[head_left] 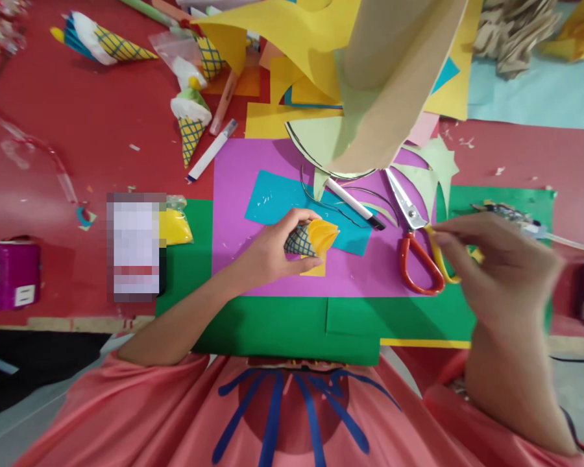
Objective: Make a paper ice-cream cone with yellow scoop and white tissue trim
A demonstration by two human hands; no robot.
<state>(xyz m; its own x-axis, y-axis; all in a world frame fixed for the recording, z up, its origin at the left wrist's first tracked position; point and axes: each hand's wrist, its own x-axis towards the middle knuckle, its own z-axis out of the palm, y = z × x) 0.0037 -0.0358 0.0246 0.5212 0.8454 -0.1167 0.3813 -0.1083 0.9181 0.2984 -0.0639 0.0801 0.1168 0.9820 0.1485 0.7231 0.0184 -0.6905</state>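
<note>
My left hand (277, 250) is wrapped round a small paper ice cream cone (304, 240) with a yellow-and-blue lattice body and a ruffled orange-yellow top. Its tip points toward my palm. On the right, my right hand (496, 259) is slightly blurred, thumb and fingertips pinched together; whatever they hold cannot be made out. Those fingertips overlap the yellow handle of the scissors (411, 217); I cannot tell whether they touch it. The scissors lie with blades toward the far side. Between the hands, a white marker (353, 202) with a black end rests on a blue paper sheet (272, 198).
Purple paper (238, 272) and green paper (272, 324) cover the near table. Finished cones (192, 123) and a white pen (211, 150) lie at upper left. A large curled beige sheet (389, 84) rises ahead. A phone-like blurred object (136, 246) lies left, a purple box (14, 275) farther left.
</note>
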